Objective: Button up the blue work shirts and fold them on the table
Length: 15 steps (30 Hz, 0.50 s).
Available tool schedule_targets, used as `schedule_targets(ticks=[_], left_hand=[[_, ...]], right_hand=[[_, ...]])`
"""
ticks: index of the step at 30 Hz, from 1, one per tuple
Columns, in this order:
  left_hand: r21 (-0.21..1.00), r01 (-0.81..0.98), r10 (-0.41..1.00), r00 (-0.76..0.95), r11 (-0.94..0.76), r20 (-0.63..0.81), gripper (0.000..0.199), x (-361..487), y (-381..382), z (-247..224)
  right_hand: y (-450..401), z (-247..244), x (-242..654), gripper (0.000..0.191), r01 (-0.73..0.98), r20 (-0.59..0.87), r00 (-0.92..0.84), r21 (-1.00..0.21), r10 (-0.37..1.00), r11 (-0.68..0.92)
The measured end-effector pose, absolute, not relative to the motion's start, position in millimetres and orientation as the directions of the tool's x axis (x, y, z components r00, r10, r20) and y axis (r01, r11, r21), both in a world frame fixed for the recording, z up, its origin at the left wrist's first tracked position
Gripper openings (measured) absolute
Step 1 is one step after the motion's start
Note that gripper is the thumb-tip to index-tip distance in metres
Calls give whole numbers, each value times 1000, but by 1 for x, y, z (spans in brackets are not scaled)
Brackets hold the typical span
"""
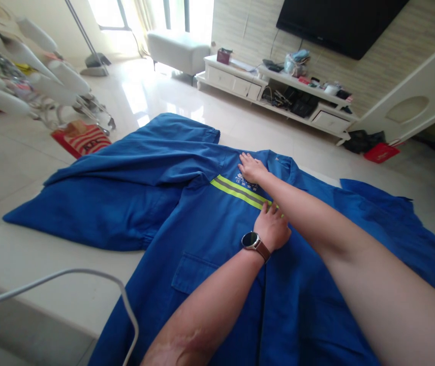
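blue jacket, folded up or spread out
Spread out: the blue jacket lies open across the white table, sleeves out, both hands flat near its reflective stripe.

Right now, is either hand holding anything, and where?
No clear grip shows: the right hand lies on the blue jacket beside its chest lettering; the left hand touches the reflective stripe.

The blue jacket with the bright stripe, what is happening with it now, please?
A person has both hands on the blue jacket, which is spread over a white surface. The right hand rests on the upper chest, partly over the printed lettering. The left hand, with a watch on its wrist, touches the yellow and grey stripe. The sleeve at the picture's left still shows folds.
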<state>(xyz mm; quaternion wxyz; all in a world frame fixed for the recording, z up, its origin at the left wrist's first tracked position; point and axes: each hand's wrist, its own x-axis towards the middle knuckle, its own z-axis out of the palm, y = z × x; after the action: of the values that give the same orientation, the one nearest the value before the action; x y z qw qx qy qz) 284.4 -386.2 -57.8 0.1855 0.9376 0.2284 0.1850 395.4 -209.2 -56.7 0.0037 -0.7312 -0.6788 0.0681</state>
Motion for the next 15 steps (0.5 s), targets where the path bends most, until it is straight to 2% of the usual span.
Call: schedule_targets(ticks=[2,4,7,10,13,15], left_hand=[[435,348,490,828,-831,272,53,284,-386,-58],[427,328,478,821,-843,312,54,283,-386,-59],[427,296,466,802,-854,375,55,281,-386,-59],[443,284,463,804,-850,373,55,280,-386,-57],[457,280,463,812,-844,356,54,280,-386,-54],[494,290,483,813,-820,325,53,279,-387,-53]], right_hand=[[-215,-57,383,62,991,-7,-54,-125,998,53],[-219,-61,370,63,978,9,-119,-172,993,118],[-217,-65,358,64,978,-72,-89,-197,993,73],[-209,-61,353,63,980,-120,-62,-193,991,38],[-204,-55,339,63,970,-53,-23,-242,998,10],[-203,-55,323,67,955,-1,-73,-287,997,69]])
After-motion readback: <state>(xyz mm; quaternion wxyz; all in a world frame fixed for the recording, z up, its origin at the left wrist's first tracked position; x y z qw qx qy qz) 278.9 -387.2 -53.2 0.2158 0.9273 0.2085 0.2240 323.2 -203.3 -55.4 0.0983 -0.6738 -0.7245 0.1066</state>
